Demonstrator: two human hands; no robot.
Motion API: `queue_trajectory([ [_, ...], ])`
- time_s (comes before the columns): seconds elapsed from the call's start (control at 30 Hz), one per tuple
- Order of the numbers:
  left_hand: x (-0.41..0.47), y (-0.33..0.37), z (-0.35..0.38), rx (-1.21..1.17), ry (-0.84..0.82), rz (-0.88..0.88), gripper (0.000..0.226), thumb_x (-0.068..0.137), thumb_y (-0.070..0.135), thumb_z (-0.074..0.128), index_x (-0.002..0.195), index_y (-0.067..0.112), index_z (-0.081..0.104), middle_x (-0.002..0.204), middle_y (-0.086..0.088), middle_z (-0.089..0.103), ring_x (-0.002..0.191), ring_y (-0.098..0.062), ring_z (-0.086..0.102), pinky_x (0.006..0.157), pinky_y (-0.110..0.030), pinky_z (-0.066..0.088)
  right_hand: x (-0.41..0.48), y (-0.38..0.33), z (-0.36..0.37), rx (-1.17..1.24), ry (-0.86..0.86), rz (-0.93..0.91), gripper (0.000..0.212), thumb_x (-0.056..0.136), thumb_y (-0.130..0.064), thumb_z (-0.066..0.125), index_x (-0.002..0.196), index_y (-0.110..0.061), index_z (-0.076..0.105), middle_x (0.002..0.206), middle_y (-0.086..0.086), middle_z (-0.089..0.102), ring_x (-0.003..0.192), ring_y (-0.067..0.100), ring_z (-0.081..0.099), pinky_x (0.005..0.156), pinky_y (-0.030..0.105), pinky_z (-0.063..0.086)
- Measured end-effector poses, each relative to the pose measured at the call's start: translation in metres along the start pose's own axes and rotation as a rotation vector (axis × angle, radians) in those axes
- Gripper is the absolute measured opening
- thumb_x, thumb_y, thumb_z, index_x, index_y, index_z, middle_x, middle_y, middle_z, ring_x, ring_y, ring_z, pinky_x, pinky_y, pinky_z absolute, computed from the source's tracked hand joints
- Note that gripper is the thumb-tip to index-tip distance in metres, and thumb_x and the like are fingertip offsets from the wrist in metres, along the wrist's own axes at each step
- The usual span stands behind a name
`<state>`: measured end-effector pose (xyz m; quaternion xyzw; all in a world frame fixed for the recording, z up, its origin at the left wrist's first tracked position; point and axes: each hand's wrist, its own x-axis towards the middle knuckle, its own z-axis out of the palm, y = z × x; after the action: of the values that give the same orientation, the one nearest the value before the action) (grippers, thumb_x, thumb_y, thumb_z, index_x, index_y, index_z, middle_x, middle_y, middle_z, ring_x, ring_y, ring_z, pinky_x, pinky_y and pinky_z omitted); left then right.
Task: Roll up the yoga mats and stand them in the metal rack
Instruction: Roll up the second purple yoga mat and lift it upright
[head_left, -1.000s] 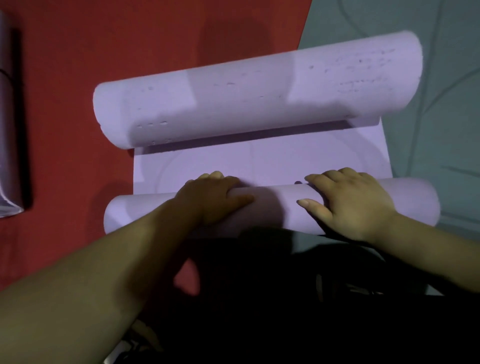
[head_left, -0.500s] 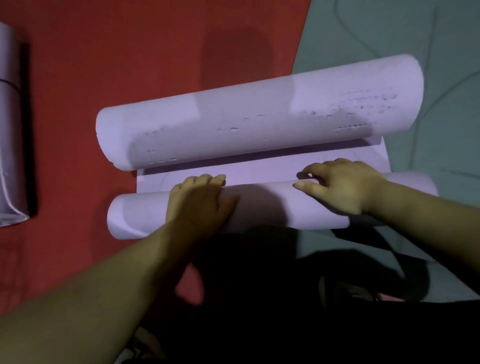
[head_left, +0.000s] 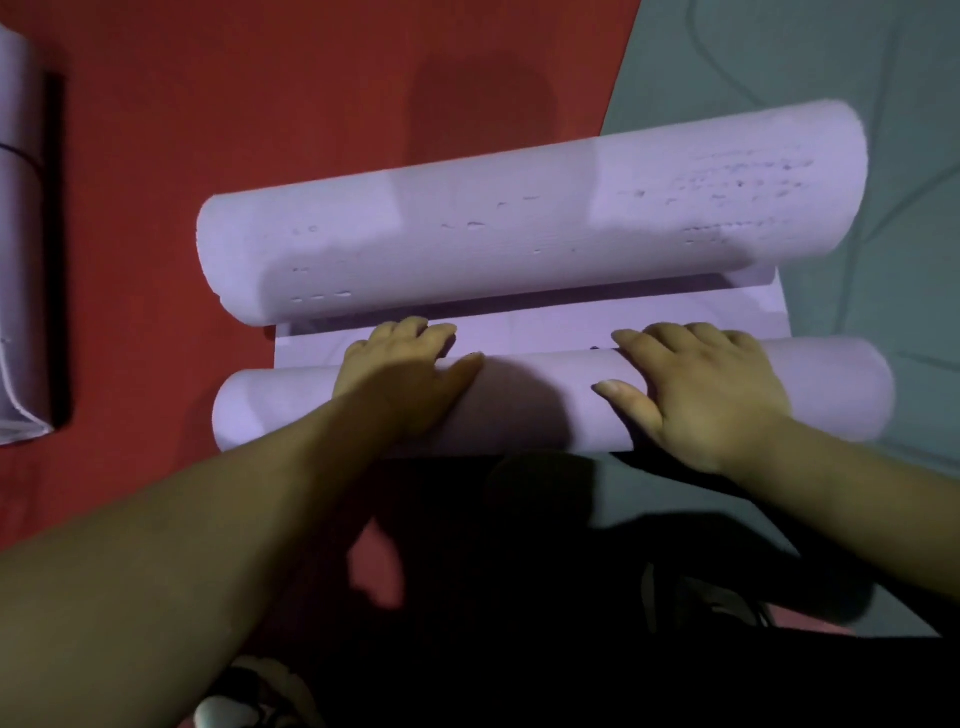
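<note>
Currently, step: rolling the lilac yoga mat (head_left: 597, 332) on the floor (head_left: 260, 104).
Left hand (head_left: 410, 374): fingers together, pressing over near roll (head_left: 545, 410).
Right hand (head_left: 711, 395): likewise, thumb spread.
Next: push evenly toward far curl (head_left: 467, 234).

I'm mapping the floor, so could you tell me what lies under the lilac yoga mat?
The lilac yoga mat lies partly on a red surface at left, partly on a grey-green surface at right. Their seam beneath it is covered.
</note>
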<state>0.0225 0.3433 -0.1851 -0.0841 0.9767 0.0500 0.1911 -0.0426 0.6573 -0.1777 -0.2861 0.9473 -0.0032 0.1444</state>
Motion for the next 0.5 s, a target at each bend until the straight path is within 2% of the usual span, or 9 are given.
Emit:
queue_trajectory([
  [0.13, 0.017, 0.000, -0.003, -0.029, -0.005, -0.054, 0.067, 0.092, 0.079, 0.029, 0.140, 0.038, 0.051, 0.142, 0.001, 0.054, 0.130, -0.027, 0.047, 0.105, -0.046, 0.040, 0.017, 0.005, -0.009, 0.035, -0.041, -0.002, 0.079, 0.090, -0.082, 0.009, 0.144, -0.037, 0.046, 0.136, -0.003, 0.060, 0.123, 0.029, 0.055, 0.097, 0.046, 0.043],
  [0.23, 0.020, 0.001, -0.007, -0.046, 0.064, -0.065, 0.068, 0.091, 0.073, 0.029, 0.144, 0.034, 0.050, 0.146, 0.000, 0.053, 0.135, -0.027, 0.044, 0.109, -0.045, 0.037, 0.028, 0.008, -0.011, 0.060, -0.042, -0.004, 0.078, 0.090, -0.084, 0.012, 0.137, -0.037, 0.052, 0.134, -0.004, 0.060, 0.123, 0.027, 0.053, 0.097, 0.045, 0.043],
  [0.33, 0.016, 0.005, -0.012, -0.104, 0.105, -0.093, 0.069, 0.093, 0.069, 0.032, 0.151, 0.034, 0.045, 0.163, -0.005, 0.034, 0.149, -0.026, 0.027, 0.119, -0.048, 0.027, 0.034, 0.010, -0.012, 0.086, 0.000, -0.006, 0.078, 0.089, -0.083, 0.014, 0.133, -0.034, 0.056, 0.138, -0.003, 0.057, 0.128, 0.028, 0.050, 0.100, 0.045, 0.041],
  [0.4, 0.009, 0.004, -0.014, -0.137, 0.104, -0.114, 0.069, 0.095, 0.068, 0.036, 0.155, 0.035, 0.039, 0.171, -0.008, 0.015, 0.155, -0.028, 0.017, 0.123, -0.050, 0.020, 0.042, 0.013, -0.016, 0.114, 0.011, 0.018, 0.079, 0.088, -0.084, 0.018, 0.140, -0.034, 0.050, 0.154, 0.002, 0.045, 0.143, 0.030, 0.038, 0.112, 0.050, 0.033],
  [0.5, -0.014, 0.003, -0.008, -0.046, 0.152, 0.046, 0.080, 0.090, 0.072, 0.032, 0.156, 0.027, 0.039, 0.169, -0.016, 0.017, 0.152, -0.041, 0.025, 0.116, -0.064, 0.029, 0.056, 0.016, -0.021, 0.126, 0.035, 0.039, 0.082, 0.089, -0.086, 0.023, 0.153, -0.037, 0.033, 0.170, 0.007, 0.018, 0.157, 0.032, 0.010, 0.123, 0.061, 0.010],
])
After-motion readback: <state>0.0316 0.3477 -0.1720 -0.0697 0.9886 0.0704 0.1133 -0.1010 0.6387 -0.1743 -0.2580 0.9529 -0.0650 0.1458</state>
